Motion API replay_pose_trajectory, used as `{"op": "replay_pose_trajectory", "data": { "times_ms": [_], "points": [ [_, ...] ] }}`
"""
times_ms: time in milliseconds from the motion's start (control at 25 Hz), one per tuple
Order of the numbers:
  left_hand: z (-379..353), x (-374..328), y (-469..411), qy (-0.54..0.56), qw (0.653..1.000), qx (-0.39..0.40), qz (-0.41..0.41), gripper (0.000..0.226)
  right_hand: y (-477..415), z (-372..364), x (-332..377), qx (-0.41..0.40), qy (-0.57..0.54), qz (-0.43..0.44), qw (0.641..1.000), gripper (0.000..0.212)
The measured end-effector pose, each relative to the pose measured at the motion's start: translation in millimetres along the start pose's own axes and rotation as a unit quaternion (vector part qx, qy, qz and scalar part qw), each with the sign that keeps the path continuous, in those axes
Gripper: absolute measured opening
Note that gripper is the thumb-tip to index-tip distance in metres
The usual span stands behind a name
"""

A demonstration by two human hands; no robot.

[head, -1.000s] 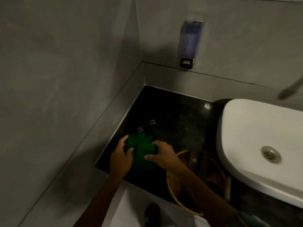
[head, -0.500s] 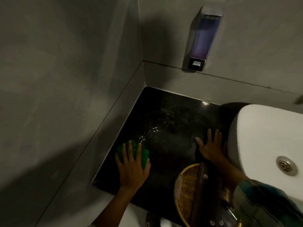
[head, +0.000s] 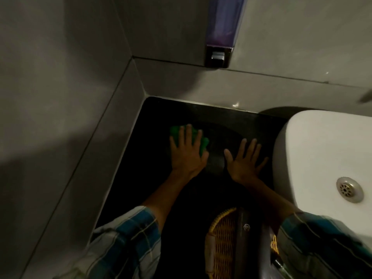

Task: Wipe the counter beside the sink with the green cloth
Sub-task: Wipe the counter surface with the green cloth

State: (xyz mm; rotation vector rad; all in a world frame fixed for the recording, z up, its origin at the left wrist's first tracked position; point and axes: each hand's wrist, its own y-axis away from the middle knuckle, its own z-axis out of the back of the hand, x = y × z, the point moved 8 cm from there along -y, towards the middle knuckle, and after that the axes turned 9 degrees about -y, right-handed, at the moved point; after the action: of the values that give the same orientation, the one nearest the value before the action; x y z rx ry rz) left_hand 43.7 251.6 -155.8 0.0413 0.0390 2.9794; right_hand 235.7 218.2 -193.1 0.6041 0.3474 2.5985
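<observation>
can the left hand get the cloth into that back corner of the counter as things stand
Probably yes. The left hand lies flat on the green cloth, and only bare dark counter shows between it and the back corner. The right hand rests well aside.

Wicker basket (head: 221, 242), wall soap dispenser (head: 223, 27), grey walls (head: 60, 77)

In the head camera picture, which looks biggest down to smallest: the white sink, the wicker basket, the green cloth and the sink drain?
As they appear, partly cut off by the frame:
1. white sink
2. wicker basket
3. green cloth, mostly hidden under the left hand
4. sink drain
Cloth and drain look close; the cloth's true size is unsure.
</observation>
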Motion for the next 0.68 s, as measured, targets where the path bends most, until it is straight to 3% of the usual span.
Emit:
{"op": "replay_pose_trajectory", "data": {
  "times_ms": [160, 280, 400, 520, 680],
  "points": [
    [-8, -18, 78, -0.027, 0.988, -0.009, -0.155, 0.073, 0, 1, -1, 0.016, -0.011, -0.006, 1.0, 0.078],
    [-12, 47, 100, -0.022, 0.993, -0.021, -0.111, 0.073, 0, 0, -3, 0.02, -0.008, -0.006, 1.0, 0.08],
    [-5, 91, 46, -0.032, 0.999, -0.026, -0.029, 0.066, -3, -2, -5, 0.014, -0.006, -0.01, 1.0, 0.083],
    [5, 68, -23, 0.005, 0.999, -0.037, 0.006, 0.06, -3, -5, -6, 0.004, -0.008, -0.007, 1.0, 0.087],
    [-7, -14, -33, -0.009, 0.996, 0.009, -0.083, 0.062, -2, 5, -1, 0.009, -0.048, -0.018, 0.999, 0.07]
  ]
}}
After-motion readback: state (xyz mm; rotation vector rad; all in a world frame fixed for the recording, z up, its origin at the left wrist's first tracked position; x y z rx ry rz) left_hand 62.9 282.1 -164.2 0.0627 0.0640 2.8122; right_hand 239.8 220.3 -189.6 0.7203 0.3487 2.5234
